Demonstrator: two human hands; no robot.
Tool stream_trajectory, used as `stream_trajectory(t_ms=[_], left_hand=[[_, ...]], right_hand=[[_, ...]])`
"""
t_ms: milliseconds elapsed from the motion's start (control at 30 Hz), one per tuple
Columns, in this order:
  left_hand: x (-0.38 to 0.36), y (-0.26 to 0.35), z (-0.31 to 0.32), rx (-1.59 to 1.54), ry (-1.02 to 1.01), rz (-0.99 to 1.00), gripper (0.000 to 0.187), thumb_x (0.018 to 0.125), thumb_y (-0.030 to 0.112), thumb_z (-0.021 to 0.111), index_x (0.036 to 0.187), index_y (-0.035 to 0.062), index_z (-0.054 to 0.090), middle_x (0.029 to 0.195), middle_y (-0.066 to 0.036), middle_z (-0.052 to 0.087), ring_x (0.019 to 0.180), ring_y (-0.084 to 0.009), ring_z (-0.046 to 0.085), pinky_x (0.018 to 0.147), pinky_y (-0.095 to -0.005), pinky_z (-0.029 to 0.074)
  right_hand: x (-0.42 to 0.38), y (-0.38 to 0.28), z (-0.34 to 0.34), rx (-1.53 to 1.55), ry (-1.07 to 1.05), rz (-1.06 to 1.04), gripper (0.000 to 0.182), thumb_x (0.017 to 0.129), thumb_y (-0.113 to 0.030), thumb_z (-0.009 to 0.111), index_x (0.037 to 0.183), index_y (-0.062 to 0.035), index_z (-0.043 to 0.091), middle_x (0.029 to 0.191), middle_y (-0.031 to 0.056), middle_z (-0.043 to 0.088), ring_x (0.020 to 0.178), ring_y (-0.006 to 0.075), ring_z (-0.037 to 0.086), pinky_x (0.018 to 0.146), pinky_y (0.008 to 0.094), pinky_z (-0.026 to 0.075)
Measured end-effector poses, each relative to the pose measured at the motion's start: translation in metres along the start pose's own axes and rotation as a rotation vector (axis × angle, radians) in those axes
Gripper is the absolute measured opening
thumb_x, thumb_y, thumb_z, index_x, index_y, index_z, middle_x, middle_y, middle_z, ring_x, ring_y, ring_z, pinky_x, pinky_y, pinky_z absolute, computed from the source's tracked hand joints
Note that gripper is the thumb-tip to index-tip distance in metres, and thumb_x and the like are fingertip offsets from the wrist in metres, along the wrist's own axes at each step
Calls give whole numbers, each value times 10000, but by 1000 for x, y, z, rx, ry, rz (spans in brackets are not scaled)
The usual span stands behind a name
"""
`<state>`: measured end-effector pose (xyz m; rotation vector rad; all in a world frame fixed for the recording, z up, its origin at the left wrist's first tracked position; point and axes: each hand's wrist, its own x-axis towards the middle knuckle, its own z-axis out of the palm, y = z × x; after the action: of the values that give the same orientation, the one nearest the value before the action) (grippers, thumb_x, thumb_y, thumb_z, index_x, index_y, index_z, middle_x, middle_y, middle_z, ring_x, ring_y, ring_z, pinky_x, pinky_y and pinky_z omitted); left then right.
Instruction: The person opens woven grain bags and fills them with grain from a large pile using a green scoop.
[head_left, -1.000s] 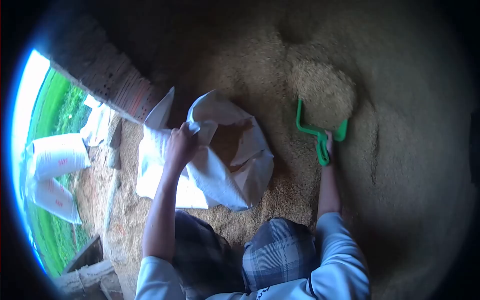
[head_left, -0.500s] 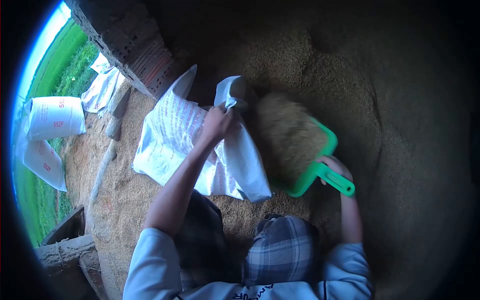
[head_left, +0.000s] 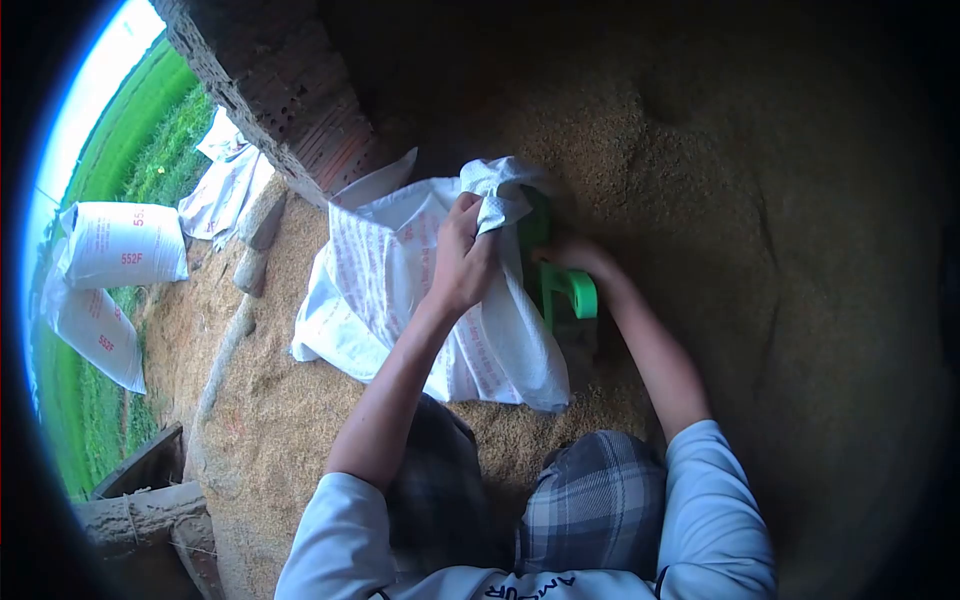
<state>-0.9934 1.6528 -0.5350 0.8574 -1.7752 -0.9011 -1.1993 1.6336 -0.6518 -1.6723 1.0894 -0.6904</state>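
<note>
A white woven sack [head_left: 390, 270] with red print lies partly upright on a heap of grain [head_left: 490, 435] before my knees. My left hand [head_left: 467, 255] is closed on the bunched rim of the sack's mouth. On the sack's far right side, my right hand [head_left: 580, 258] grips a green scoop [head_left: 573, 290], tilted on edge against the sack's opening. Much of the scoop's pan is hidden behind the sack and in shadow, and its load does not show.
Filled white sacks [head_left: 125, 245] stand at the left by green grass. More white sacking [head_left: 225, 185] lies behind a stone edge [head_left: 262, 220]. A brick wall [head_left: 290, 100] rises at upper left, and wooden beams [head_left: 140, 510] sit at lower left. Grain [head_left: 590, 130] spreads into the dark right side.
My right hand has swung the scoop leftward to the sack's mouth and tipped it; the grain seen heaped in it is out of sight. My left hand keeps its hold on the rim.
</note>
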Motion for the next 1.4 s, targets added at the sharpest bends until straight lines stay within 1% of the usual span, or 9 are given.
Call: stream_trajectory(t_ms=[67,300,433,1000,1067,1100,1200,1267,1400], left_hand=[[0,3,-5,-60,6,-40,290,858,196,432,973,-29,574,958,-168,554,914,-301,535,827,-352,404],[2,1,-9,43,69,-170,406,844,188,479,1216,33,522,1079,-192,566,1016,-302,553,905,-349,403],[1,-21,-6,425,-7,-189,466,794,192,576,1236,57,510,1145,-222,526,1049,-351,533,906,-392,416],[-9,-2,53,767,-160,-72,841,773,396,668,1401,87,202,1211,-310,372,1000,-442,539,814,-460,470],[-14,6,59,824,-142,-78,960,752,398,692,1430,102,80,1183,-370,361,913,-479,569,766,-477,498],[-17,12,62,819,-149,-79,960,752,398,692,1430,102,80,1183,-370,361,913,-479,569,766,-477,498],[-22,31,66,876,-325,-175,1050,714,314,741,1437,119,4,1130,-388,393,866,-492,576,742,-481,506],[-21,33,71,842,-373,-185,1039,720,283,735,1438,123,2,1099,-381,420,848,-480,583,733,-473,509],[-25,17,76,794,-478,-105,987,735,150,693,1436,77,1,916,-297,559,807,-411,610,726,-450,509]], right_hand=[[-19,-31,5,-477,282,202,520,777,-218,633,1222,-4,470,1156,224,558,1065,275,561,904,371,438],[-69,-70,-6,-527,372,640,413,794,-231,620,1090,43,533,922,200,644,769,288,653,683,383,528],[-148,-110,-41,-111,460,800,294,831,-225,576,950,42,542,673,117,586,542,170,591,418,300,461],[-543,-61,71,1153,1104,1177,250,844,-238,556,969,-21,551,801,74,612,583,140,600,485,242,500],[-592,-14,122,90,682,815,229,804,-213,603,947,-41,560,782,57,615,627,158,604,501,253,496],[-581,-13,123,91,685,823,229,804,-213,604,947,-41,560,782,57,615,627,158,604,501,253,496],[-507,11,108,904,1127,1187,350,784,-265,588,1032,-24,531,909,121,594,827,212,584,567,267,502],[-477,34,88,1936,1081,991,232,786,-190,573,927,-7,546,922,127,586,809,249,581,529,279,515],[-457,24,66,2092,1225,972,265,803,-210,518,930,22,533,900,177,572,757,280,586,534,307,527]])
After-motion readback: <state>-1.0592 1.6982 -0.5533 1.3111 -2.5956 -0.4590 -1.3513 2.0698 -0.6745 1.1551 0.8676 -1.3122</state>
